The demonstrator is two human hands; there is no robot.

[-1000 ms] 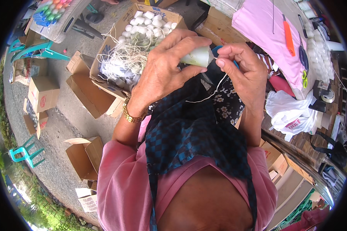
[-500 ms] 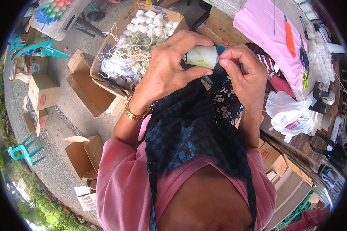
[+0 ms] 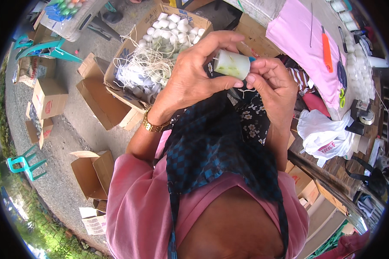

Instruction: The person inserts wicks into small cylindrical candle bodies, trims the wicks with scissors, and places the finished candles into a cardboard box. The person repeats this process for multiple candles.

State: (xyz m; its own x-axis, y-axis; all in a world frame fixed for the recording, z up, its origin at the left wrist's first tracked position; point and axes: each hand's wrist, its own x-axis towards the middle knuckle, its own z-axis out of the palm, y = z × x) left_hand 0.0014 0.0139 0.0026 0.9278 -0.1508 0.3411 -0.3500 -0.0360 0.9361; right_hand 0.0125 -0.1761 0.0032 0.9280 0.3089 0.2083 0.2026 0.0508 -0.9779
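My pink shirt (image 3: 132,190) and dark checked apron (image 3: 212,142) are closest. Above them, my left hand (image 3: 190,77), a gold bracelet (image 3: 150,123) at its wrist, curves around the white, green-streaked candle (image 3: 232,64), which lies sideways between forefinger and thumb; the forefinger arches above it, the thumb runs along its lower side, and I cannot tell whether this hand is gripping. My right hand (image 3: 272,80) pinches the candle's right end with thumb and fingertips, while a short wick (image 3: 215,58) sticks out at the left end. Beyond my 2 hands, a cardboard box (image 3: 124,99) holds white cylinders (image 3: 175,28) and tangled pale string (image 3: 149,64). Farther off, at left, stands a turquoise chair (image 3: 26,165)
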